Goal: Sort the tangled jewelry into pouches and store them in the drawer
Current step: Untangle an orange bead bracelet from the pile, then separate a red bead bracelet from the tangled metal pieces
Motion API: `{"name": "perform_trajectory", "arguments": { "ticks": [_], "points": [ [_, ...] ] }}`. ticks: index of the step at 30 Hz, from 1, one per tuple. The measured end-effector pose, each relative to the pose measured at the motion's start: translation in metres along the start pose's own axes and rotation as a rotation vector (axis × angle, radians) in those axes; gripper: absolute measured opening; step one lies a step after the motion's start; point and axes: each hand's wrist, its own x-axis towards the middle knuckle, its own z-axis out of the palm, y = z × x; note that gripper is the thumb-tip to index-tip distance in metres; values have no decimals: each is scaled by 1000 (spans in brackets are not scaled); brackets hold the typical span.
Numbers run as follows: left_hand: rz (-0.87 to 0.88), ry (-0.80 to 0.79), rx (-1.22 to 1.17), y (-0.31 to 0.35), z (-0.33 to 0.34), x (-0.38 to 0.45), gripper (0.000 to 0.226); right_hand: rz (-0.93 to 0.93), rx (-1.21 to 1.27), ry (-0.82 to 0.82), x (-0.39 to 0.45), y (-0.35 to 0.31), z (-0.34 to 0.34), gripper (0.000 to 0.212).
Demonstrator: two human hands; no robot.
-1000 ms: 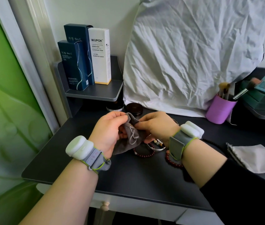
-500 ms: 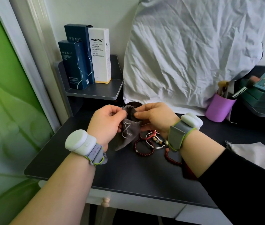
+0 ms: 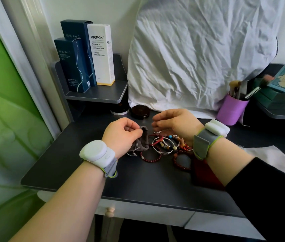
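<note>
Fingers (image 3: 134, 132) of the left hand (image 3: 120, 135) are curled, thumb and forefinger pinching the rim of the grey pouch (image 3: 141, 144), whose mouth stands up at the fingertips while its body sags to the counter (image 3: 85, 165) under the palm, a pale drawstring trailing from its lower edge. Just right of the pouch, the right hand (image 3: 175, 124) hovers above the counter with fingers loosely bent and apart, holding nothing; a narrow gap parts its fingertips from the pouch rim. Beneath and just in front of that hand lies the jewelry (image 3: 166, 145), a tangle of bead bracelets, thin silver bangles and red cord, touching the pouch's right side. One dark red bead bracelet (image 3: 150, 158) lies at the near edge of the tangle below the pouch, and another (image 3: 181, 161) lies beside the right wrist. A red pouch (image 3: 203, 175) lies partly under the right forearm, and a white pouch (image 3: 274, 159) lies flat further right. At the counter's front edge a drawer (image 3: 138, 213) with a wooden knob (image 3: 110, 211) is shut. Both wrists wear white devices on grey straps. Behind, boxes (image 3: 85, 56) stand on a small shelf, a round jar (image 3: 140, 111) sits near a crumpled white cloth (image 3: 199, 49), and a purple cup (image 3: 231, 110) holds brushes.
</note>
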Motion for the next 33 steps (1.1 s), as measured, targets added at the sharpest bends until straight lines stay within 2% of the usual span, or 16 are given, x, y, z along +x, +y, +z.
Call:
{"name": "perform_trajectory", "arguments": {
  "ticks": [6, 12, 18, 23, 27, 30, 33],
  "points": [
    [62, -119, 29, 16, 25, -12, 11, -80, -383, 28, -18, 10, -46, 23],
    [127, -331, 133, 32, 57, -30, 14, -83, -631, 55, -38, 20, -90, 34],
    [268, -537, 465, 34, 81, -38, 27, -10, -816, 42, -54, 37, -109, 28],
    [363, -548, 608, 33, 86, -34, 15, 52, -924, -9, -55, 50, -115, 24],
    [372, -530, 670, 31, 83, -28, 7, 99, -986, -24, -55, 51, -116, 22],
    [358, -499, 693, 30, 81, -25, 14, 98, -1018, 25, -52, 48, -114, 31],
    [342, -461, 716, 31, 83, -23, 23, -28, -1000, 91, -47, 43, -102, 26]
  ]
}}
